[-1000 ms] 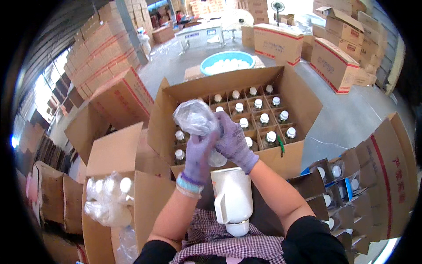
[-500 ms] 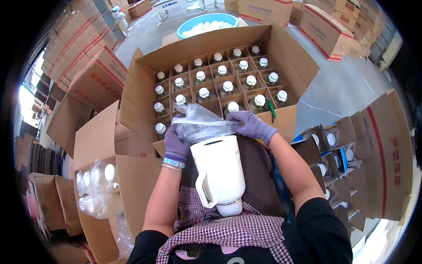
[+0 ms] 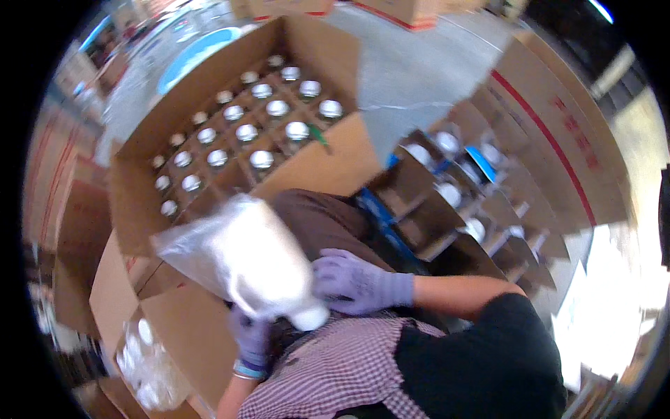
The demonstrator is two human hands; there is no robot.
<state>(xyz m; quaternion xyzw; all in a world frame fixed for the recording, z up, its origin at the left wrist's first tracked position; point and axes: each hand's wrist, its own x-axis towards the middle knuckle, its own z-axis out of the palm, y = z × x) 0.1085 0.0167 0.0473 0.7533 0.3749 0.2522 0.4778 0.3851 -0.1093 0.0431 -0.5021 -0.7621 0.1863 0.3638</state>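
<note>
A white handled jug [image 3: 269, 262] lies over my lap, its narrow capped end toward me. A clear plastic bag [image 3: 192, 244] now covers most of it, and the bag's closed end sticks out loosely past the far end. My left hand [image 3: 252, 341], in a purple glove, is closed at the bag's edge on the near left side of the jug. On the right side, my right hand [image 3: 359, 283], gloved alike, is closed against the bag's edge near the capped end. Motion blurs both hands, and the left fingertips are partly hidden by the jug.
Ahead stands an open carton [image 3: 321, 167] of white-capped bottles in dividers, with a green tool [image 3: 317, 135] on its edge. To the right, another divided carton [image 3: 537, 133] holds white-topped items. Bagged white items [image 3: 150, 370] fill a box at the left. A blue basin [image 3: 199, 56] is farther off.
The bag has gone from the jug's far end to over its body. Both hands have come down toward the capped end. The view has turned to the right.
</note>
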